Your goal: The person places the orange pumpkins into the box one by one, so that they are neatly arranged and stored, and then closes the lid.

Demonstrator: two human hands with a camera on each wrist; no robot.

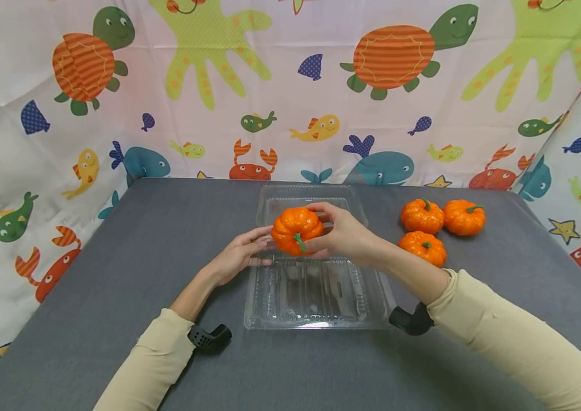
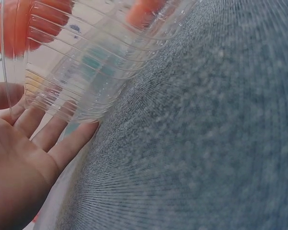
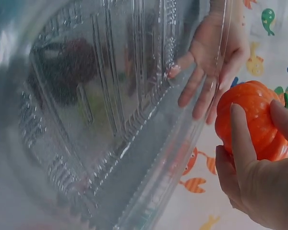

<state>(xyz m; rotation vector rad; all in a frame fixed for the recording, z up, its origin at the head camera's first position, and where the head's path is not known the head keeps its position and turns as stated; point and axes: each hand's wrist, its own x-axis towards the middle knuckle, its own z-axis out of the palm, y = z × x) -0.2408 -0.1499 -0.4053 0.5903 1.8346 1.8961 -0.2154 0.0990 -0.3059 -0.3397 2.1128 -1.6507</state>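
An orange toy pumpkin with a green stem is held above the clear plastic container by my right hand. In the right wrist view, thumb and fingers pinch this pumpkin from its sides. My left hand is at the container's left side, fingers extended. The left wrist view shows that hand with nearly straight fingers against the ribbed clear wall; the thumb lies near the rim. The container's hinged lid lies folded back behind its base.
Three more orange pumpkins sit grouped on the grey table, to the right of the container. A cloth with printed sea animals hangs along the back and sides. Black wrist-worn devices hang below both forearms.
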